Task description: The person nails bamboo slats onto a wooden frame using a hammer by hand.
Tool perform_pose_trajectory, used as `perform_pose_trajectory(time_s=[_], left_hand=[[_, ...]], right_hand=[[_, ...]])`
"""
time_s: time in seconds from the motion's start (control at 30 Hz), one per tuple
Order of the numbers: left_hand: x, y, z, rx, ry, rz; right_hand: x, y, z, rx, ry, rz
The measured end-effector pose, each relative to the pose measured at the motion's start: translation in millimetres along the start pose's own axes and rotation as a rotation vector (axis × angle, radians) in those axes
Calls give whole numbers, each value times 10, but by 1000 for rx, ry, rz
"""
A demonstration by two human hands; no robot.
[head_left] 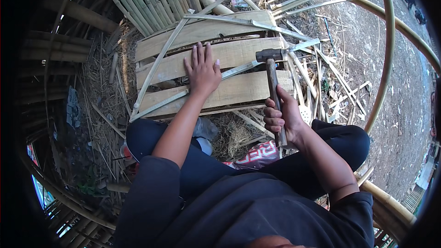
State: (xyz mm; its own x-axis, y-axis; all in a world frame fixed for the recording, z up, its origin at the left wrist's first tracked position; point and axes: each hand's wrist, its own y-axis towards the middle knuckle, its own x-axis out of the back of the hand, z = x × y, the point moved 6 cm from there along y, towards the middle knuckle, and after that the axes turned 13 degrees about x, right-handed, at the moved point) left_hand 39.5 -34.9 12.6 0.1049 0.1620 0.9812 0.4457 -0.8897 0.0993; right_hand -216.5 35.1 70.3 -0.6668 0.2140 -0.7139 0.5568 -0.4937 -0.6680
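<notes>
- Head view: the right hand [282, 112] grasps the hammer [272, 78], fingers wrapped around the lower half of the handle; the butt projects below the fist.
- The left hand [203, 74] grips nothing; it lies palm down, fingers spread, on the middle plank [241, 51] of the low table [239, 91].
- Purpose of left-hand placement, as judged: the flat palm braces the surface and stays well apart from the hammer head. Its wrist crosses above the long bamboo strip [240, 70]; contact with the strip cannot be told.
- Purpose of right-hand grip, as judged: holding low on the handle gives leverage and keeps the fingers away from the head.
- Hammer position: over the right side of the table, with the head above the long strip. Whether they touch cannot be told.
- Hammer orientation: the handle's long axis runs away from the person, leaning slightly left toward the head. The head lies crosswise, pointing left and right.
- Strip orientation: the long axis runs diagonally, from near left to far right. With the left strip [161, 57] and the far strip [239, 20], it outlines a rough triangle.
</notes>
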Motion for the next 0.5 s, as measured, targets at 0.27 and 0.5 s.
perform_pose_trajectory(time_s=[0.27,0.5], left_hand=[[17,-2,-22,-1,5,-8],[5,11,-14,-13,5,-14]], right_hand=[[57,-61,259,165,68,-80],[-21,-81,-31,-119,80,22]])
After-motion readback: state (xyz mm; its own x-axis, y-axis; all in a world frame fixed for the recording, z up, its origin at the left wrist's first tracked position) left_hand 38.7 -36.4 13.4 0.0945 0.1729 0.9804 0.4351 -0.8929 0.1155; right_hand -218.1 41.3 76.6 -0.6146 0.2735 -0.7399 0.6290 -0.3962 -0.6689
